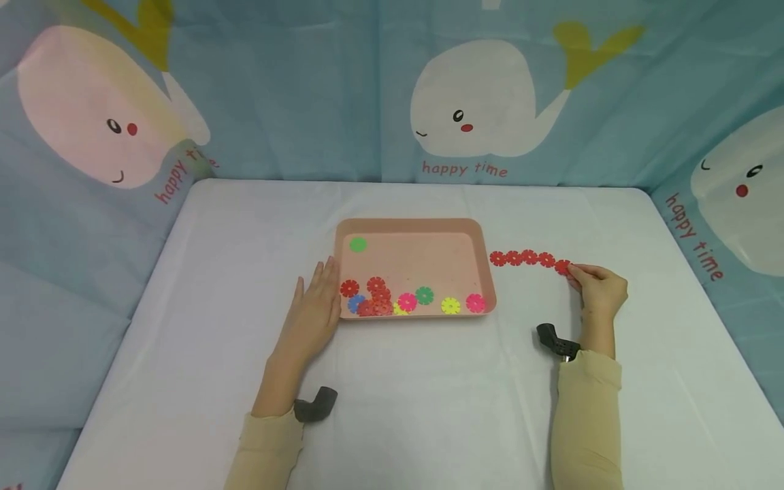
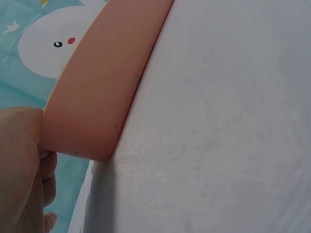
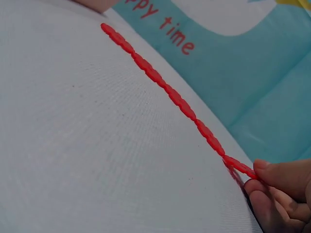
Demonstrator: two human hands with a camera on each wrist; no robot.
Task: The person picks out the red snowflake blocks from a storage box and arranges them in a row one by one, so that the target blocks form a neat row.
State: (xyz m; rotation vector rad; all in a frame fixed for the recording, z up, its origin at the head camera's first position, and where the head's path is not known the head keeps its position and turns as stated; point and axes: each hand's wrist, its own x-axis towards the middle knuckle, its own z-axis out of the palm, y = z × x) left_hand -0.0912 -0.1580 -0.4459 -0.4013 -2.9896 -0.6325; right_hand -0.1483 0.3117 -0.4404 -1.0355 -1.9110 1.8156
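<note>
A row of several notched red plastic discs (image 1: pixel 529 257), joined edge to edge into a chain, stretches to the right of a pink tray (image 1: pixel 413 226). My right hand (image 1: pixel 603 292) pinches the chain's right-end disc between thumb and fingers. In the right wrist view that end disc (image 3: pixel 240 166) tilts up off the white cloth, while the rest of the chain (image 3: pixel 180 102) lies along it. With its fingers straight, my left hand (image 1: pixel 312 309) rests against the tray's left side. The left wrist view shows that hand (image 2: pixel 22 165) touching the tray's corner.
Loose discs lie in the tray: a red cluster (image 1: pixel 378 296) at the front left, a light green one (image 1: pixel 358 244) at the back left, and pink, yellow, blue and dark green ones along the front. A whale-print curtain (image 1: pixel 318 88) stands behind the white table (image 1: pixel 429 408).
</note>
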